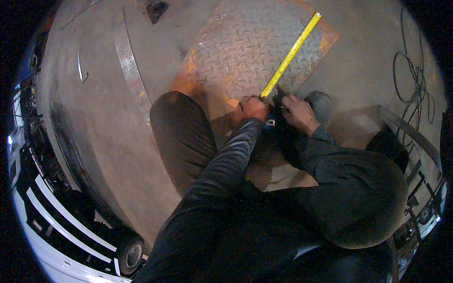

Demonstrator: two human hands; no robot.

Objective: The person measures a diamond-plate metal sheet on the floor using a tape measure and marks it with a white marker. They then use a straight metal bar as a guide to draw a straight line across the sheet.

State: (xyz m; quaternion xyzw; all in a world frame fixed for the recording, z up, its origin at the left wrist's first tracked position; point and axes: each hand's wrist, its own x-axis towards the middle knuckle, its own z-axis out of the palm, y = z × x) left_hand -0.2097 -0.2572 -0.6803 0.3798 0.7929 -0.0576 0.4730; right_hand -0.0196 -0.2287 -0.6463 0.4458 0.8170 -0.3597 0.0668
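Observation:
A yellow tape measure (291,55) is drawn out over a rusty tread-patterned steel plate (236,45). Its blade slants up and to the right, ending near the plate's far right edge. My left hand (253,109) is closed at the near end of the blade, with a blue part of the tape's case showing just below it. Close by on the right, my right hand (299,113) has its fingers curled around something small and dark, whose kind I cannot make out. Both hands are over the plate's near edge, between my knees.
A long flat metal strip (126,54) lies on the floor at the left, with a thin bright sliver of metal (80,68) beyond it. Black cable (416,78) is coiled at the right. A wheel (132,254) and white panels appear at the lower left.

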